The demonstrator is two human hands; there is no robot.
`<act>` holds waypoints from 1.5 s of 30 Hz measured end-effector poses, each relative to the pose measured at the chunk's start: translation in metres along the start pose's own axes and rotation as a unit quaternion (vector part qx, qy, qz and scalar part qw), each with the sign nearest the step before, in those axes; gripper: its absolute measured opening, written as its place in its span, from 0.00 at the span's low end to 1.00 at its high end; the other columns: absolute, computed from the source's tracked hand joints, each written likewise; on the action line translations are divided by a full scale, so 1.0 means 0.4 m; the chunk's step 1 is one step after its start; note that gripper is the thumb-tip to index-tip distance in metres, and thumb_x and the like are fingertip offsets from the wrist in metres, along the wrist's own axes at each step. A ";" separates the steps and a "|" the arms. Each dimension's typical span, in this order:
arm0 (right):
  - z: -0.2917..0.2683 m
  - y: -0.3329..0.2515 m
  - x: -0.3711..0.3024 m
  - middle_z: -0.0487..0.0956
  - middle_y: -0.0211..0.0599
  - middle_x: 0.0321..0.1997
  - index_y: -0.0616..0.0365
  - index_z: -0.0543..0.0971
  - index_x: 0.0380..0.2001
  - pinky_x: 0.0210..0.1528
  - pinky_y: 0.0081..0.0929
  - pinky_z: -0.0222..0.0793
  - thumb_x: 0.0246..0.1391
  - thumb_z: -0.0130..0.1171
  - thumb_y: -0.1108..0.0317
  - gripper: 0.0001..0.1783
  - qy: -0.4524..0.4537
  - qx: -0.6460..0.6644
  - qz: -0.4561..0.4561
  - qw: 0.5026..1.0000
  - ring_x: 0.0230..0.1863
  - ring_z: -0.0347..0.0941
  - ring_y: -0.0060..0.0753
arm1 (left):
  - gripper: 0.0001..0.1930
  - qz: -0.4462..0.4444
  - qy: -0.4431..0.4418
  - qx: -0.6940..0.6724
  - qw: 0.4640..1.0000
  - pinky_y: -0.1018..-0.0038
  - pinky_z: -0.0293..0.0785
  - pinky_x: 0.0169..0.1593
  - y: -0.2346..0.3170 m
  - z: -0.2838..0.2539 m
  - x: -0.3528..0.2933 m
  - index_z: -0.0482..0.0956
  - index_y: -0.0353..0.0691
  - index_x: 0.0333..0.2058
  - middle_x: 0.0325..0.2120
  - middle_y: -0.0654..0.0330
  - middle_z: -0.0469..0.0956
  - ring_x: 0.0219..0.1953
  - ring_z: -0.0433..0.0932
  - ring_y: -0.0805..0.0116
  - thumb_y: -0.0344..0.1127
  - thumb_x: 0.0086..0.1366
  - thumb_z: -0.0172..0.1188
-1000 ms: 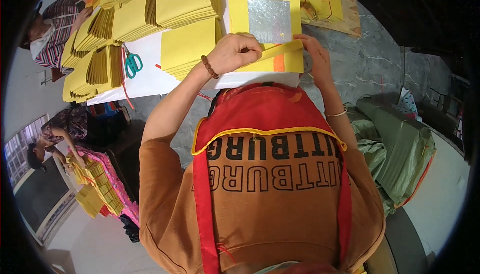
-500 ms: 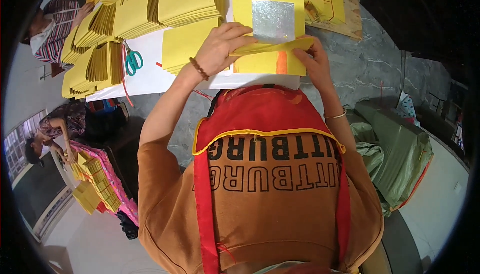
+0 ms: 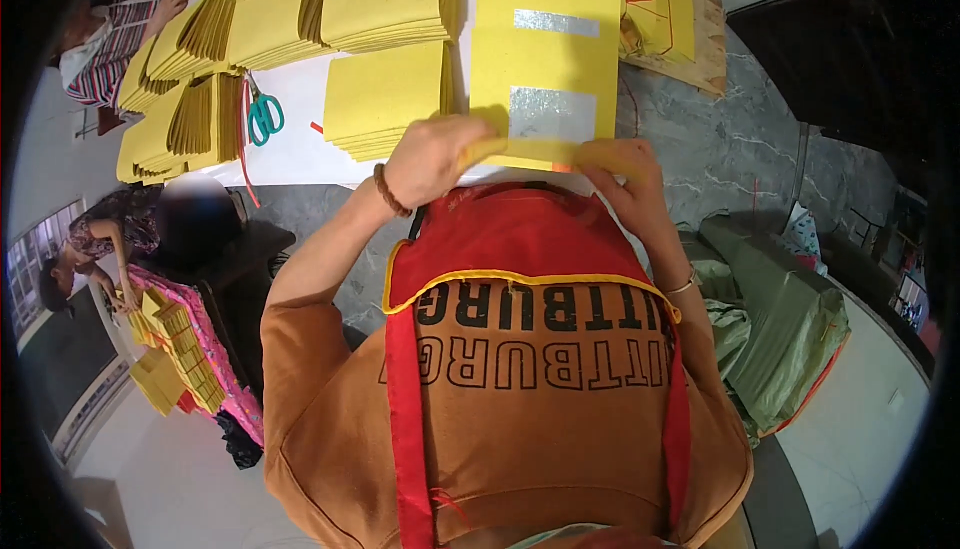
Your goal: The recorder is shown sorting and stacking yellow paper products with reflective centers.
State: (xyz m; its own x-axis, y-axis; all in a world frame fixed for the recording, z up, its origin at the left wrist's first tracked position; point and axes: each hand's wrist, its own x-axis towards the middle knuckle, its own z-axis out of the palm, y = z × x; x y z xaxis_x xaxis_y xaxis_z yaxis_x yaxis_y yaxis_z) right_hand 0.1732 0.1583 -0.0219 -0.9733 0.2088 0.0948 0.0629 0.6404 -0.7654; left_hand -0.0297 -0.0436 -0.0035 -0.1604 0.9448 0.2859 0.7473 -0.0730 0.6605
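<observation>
Yellow paper sheets (image 3: 543,64) lie in front of me near the table's edge, one overlapping another. Two silver patches show on them, the farther one partly covered. My left hand (image 3: 440,159) is closed at the left end of a yellow paper sheet (image 3: 535,149) along the near edge. My right hand (image 3: 630,184) grips the right end of that same sheet, which looks narrow and is smeared by motion between the hands. A bit of orange shows by my right fingers. Just left of my left hand stands a stack of folded yellow paper (image 3: 385,99).
Several stacks of folded yellow paper (image 3: 380,4) fill the white table's (image 3: 290,159) far left. Teal-handled scissors (image 3: 264,119) lie beside red string (image 3: 246,149). Tied yellow bundles (image 3: 665,9) rest on a wooden board (image 3: 712,44) at right. Two other people handle yellow paper at left.
Both hands have come nearer to me, bringing the edge of the yellow sheet along. A second silver patch now shows farther back, and the orange band is mostly covered.
</observation>
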 end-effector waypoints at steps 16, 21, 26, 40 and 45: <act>0.012 -0.028 0.086 0.77 0.38 0.44 0.61 0.69 0.55 0.42 0.19 0.68 0.51 0.61 0.68 0.27 0.127 0.236 0.203 0.942 0.40 0.72 0.20 | 0.18 -0.352 0.043 -0.016 0.935 0.57 0.67 0.26 -0.046 0.023 0.115 0.71 0.36 0.33 0.16 0.48 0.74 0.22 0.74 0.46 0.48 0.65 0.48; 0.033 -0.001 0.104 0.79 0.37 0.41 0.60 0.72 0.53 0.38 0.17 0.68 0.50 0.60 0.69 0.25 0.170 0.282 0.214 0.920 0.35 0.72 0.17 | 0.20 -0.347 0.056 -0.051 0.935 0.58 0.67 0.27 -0.104 0.046 0.111 0.72 0.36 0.31 0.17 0.48 0.74 0.22 0.74 0.46 0.51 0.65 0.48; 0.039 0.006 0.113 0.79 0.39 0.42 0.63 0.71 0.53 0.40 0.17 0.68 0.49 0.60 0.70 0.25 0.170 0.277 0.217 0.920 0.37 0.72 0.17 | 0.21 -0.349 0.070 -0.102 0.929 0.60 0.68 0.28 -0.134 0.060 0.105 0.73 0.35 0.30 0.17 0.48 0.74 0.23 0.75 0.48 0.51 0.64 0.49; 0.038 0.017 0.118 0.79 0.43 0.43 0.62 0.72 0.52 0.44 0.21 0.68 0.48 0.60 0.69 0.26 0.166 0.269 0.256 0.914 0.41 0.73 0.22 | 0.19 -0.423 0.045 -0.083 0.901 0.65 0.68 0.28 -0.093 -0.006 0.137 0.73 0.33 0.37 0.21 0.52 0.76 0.24 0.75 0.56 0.46 0.60 0.58; 0.035 0.014 0.118 0.80 0.45 0.41 0.60 0.73 0.51 0.42 0.22 0.69 0.47 0.61 0.66 0.26 0.158 0.218 0.257 0.928 0.40 0.75 0.25 | 0.17 -0.101 0.106 0.194 0.970 0.65 0.69 0.41 -0.037 -0.010 0.177 0.72 0.39 0.45 0.34 0.54 0.77 0.38 0.75 0.57 0.40 0.59 0.57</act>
State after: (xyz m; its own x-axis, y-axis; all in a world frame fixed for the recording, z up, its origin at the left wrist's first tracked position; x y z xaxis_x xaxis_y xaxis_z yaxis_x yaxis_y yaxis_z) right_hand 0.1245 0.1615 -0.0307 -0.7227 0.6536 -0.2248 0.3386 0.0513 -0.9395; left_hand -0.0547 0.0231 0.0097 -0.4275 0.8376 0.3402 0.8661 0.2717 0.4195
